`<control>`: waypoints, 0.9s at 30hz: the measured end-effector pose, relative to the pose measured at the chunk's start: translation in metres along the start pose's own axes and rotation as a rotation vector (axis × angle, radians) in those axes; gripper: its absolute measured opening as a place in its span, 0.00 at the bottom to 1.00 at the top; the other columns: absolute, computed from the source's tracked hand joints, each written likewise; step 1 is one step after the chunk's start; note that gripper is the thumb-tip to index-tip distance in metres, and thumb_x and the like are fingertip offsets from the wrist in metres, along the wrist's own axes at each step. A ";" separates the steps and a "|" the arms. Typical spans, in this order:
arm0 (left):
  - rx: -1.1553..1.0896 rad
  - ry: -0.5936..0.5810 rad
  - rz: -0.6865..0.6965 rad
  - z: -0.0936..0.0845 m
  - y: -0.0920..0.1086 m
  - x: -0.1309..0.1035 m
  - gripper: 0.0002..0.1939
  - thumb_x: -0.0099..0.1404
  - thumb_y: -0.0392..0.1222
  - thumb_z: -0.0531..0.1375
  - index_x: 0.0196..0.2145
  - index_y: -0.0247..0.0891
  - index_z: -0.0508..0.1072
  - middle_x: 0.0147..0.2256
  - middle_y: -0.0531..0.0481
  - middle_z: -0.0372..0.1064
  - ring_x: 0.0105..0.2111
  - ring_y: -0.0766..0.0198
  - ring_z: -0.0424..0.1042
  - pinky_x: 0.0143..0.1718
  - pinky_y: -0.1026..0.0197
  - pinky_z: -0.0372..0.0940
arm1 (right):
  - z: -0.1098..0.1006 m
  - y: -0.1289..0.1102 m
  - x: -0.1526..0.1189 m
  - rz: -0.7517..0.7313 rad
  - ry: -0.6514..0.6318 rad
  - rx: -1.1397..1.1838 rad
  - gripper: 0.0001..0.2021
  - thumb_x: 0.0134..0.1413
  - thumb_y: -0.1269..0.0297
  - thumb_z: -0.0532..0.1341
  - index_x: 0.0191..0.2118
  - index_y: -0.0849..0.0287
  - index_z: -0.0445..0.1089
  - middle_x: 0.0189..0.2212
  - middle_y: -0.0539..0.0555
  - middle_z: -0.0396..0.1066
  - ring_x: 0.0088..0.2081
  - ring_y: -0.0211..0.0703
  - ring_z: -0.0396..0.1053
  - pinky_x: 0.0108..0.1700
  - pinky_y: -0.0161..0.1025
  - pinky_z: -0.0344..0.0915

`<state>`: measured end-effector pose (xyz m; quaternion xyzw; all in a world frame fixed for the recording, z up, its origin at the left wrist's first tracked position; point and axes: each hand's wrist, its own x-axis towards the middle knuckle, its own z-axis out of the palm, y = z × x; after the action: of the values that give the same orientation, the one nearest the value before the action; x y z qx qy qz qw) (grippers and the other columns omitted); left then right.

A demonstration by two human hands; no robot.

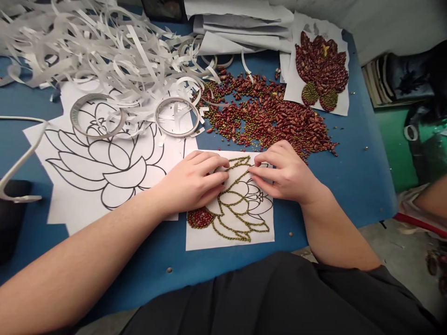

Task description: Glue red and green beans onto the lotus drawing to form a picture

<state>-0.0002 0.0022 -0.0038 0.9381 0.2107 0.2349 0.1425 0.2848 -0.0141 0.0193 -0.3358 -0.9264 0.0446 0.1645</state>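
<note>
Blue table (363,177); one bean-lined sheet (232,199), one bean flower (319,67). Left hand (199,179) curled, grip unclear; right hand (286,172) pinched, contents unclear.

No text, brand, number or sign can be read. Faint marks (too small and blurred to be made out) are seen on the inner wall of the leftmost tape roll (74,119). No letters or figures can be made out on the large flower drawing (124,178) or the small bean picture (233,201); only a black pattern is shown on the dark stack (412,84).
</note>
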 end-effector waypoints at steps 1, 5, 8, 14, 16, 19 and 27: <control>-0.003 -0.001 -0.002 0.000 0.000 0.000 0.07 0.72 0.36 0.59 0.44 0.38 0.77 0.50 0.41 0.77 0.50 0.52 0.75 0.51 0.50 0.70 | 0.000 0.000 0.000 0.005 -0.005 0.007 0.05 0.60 0.70 0.66 0.36 0.53 0.78 0.36 0.53 0.75 0.36 0.44 0.65 0.45 0.50 0.61; 0.010 0.010 0.009 0.000 0.000 0.000 0.07 0.72 0.36 0.59 0.44 0.38 0.77 0.50 0.41 0.77 0.50 0.52 0.75 0.50 0.50 0.71 | 0.001 0.000 0.001 0.018 -0.008 0.017 0.05 0.60 0.70 0.65 0.36 0.53 0.78 0.36 0.53 0.75 0.36 0.44 0.65 0.46 0.50 0.62; 0.019 0.015 0.021 0.000 0.000 0.000 0.07 0.72 0.36 0.59 0.45 0.37 0.77 0.50 0.40 0.77 0.50 0.52 0.75 0.50 0.50 0.71 | 0.001 0.000 0.001 0.009 0.013 0.026 0.05 0.61 0.70 0.65 0.36 0.53 0.78 0.36 0.53 0.75 0.36 0.44 0.66 0.45 0.49 0.63; 0.000 0.004 0.006 0.001 -0.001 -0.001 0.08 0.73 0.37 0.58 0.45 0.38 0.77 0.51 0.40 0.77 0.51 0.52 0.74 0.51 0.49 0.70 | -0.004 0.003 -0.002 0.069 0.086 0.054 0.05 0.60 0.71 0.65 0.35 0.54 0.77 0.35 0.54 0.75 0.34 0.44 0.66 0.42 0.48 0.64; 0.003 0.000 0.006 0.001 -0.001 -0.001 0.08 0.73 0.37 0.58 0.45 0.38 0.77 0.51 0.40 0.77 0.51 0.52 0.74 0.51 0.49 0.70 | -0.005 0.003 -0.002 0.064 0.095 0.061 0.06 0.59 0.72 0.64 0.33 0.55 0.76 0.34 0.54 0.74 0.34 0.44 0.66 0.41 0.48 0.64; 0.006 0.002 0.006 0.001 -0.001 -0.001 0.08 0.72 0.37 0.58 0.45 0.38 0.77 0.50 0.40 0.77 0.51 0.52 0.74 0.51 0.49 0.70 | -0.005 0.001 -0.001 0.036 0.056 0.080 0.07 0.59 0.73 0.64 0.31 0.55 0.75 0.34 0.53 0.74 0.34 0.44 0.66 0.41 0.47 0.64; 0.010 0.024 0.018 0.001 -0.001 -0.001 0.07 0.73 0.36 0.59 0.45 0.37 0.77 0.50 0.41 0.77 0.50 0.52 0.75 0.51 0.50 0.70 | -0.006 -0.003 0.001 -0.037 -0.048 0.087 0.07 0.61 0.72 0.63 0.34 0.55 0.76 0.34 0.53 0.73 0.35 0.43 0.66 0.42 0.46 0.61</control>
<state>-0.0004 0.0021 -0.0055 0.9378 0.2049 0.2465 0.1333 0.2843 -0.0161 0.0258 -0.3101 -0.9332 0.0898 0.1577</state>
